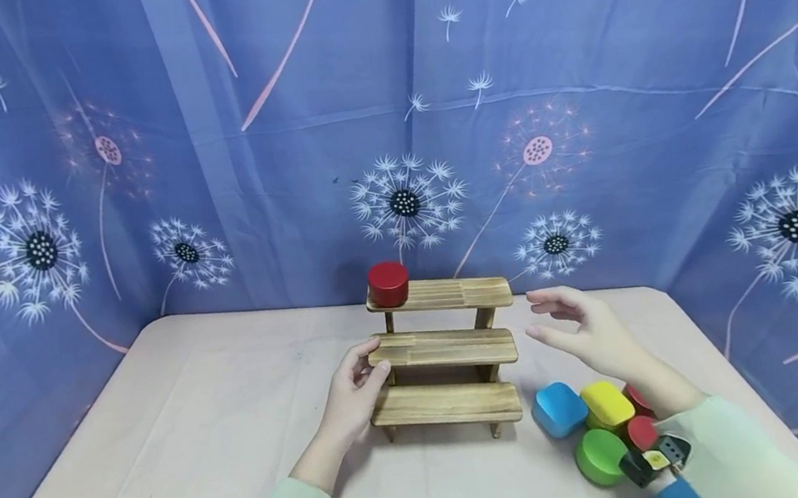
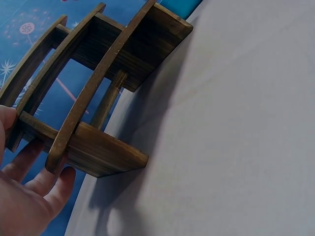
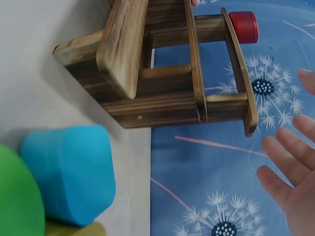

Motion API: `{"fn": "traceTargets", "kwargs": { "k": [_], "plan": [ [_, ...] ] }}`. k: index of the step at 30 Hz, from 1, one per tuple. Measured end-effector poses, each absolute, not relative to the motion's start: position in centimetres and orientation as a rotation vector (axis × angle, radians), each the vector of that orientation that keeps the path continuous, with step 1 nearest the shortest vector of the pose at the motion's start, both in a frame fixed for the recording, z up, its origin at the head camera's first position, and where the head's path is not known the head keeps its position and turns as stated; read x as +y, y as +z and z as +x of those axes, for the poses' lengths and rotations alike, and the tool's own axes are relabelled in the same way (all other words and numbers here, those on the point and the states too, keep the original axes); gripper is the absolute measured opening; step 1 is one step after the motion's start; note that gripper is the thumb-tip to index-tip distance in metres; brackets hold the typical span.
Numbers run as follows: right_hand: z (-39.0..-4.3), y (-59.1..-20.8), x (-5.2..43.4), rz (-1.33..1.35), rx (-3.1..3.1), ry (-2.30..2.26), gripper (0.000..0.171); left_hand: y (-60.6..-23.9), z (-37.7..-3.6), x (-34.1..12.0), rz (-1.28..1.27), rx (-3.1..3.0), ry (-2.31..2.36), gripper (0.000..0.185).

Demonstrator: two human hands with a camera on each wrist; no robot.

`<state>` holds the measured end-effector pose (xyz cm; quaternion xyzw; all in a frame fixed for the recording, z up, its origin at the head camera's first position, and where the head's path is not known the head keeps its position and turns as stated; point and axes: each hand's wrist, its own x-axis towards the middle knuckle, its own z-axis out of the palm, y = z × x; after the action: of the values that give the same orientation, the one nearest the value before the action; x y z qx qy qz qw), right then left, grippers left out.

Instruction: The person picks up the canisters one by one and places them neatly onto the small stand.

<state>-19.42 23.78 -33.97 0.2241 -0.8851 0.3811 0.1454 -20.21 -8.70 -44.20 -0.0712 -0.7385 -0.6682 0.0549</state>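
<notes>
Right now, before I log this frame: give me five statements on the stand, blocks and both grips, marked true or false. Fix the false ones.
1. A red block sits on the top step of the wooden stand. True.
2. The right grip is holding the stand. False: it holds nothing and is apart from the stand, to its right.
3. The left grip holds the stand at its left end. True.
4. The green block is on the bottom step. False: it is on the table, right of the stand.
5. The stand has three steps. True.

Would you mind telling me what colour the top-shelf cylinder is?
The cylinder is red, clearest in the head view.
</notes>
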Motion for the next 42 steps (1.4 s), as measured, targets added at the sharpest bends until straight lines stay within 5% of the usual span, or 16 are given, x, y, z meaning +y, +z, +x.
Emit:
{"fn": "traceTargets", "kwargs": {
  "k": [42],
  "plan": [
    [-15.6,-37.0,32.8,0.34,-2.833,0.935,0.042,-44.2,-20.3,-8.8,-0.237,-2.234,-2.033,0.04]
  ]
}}
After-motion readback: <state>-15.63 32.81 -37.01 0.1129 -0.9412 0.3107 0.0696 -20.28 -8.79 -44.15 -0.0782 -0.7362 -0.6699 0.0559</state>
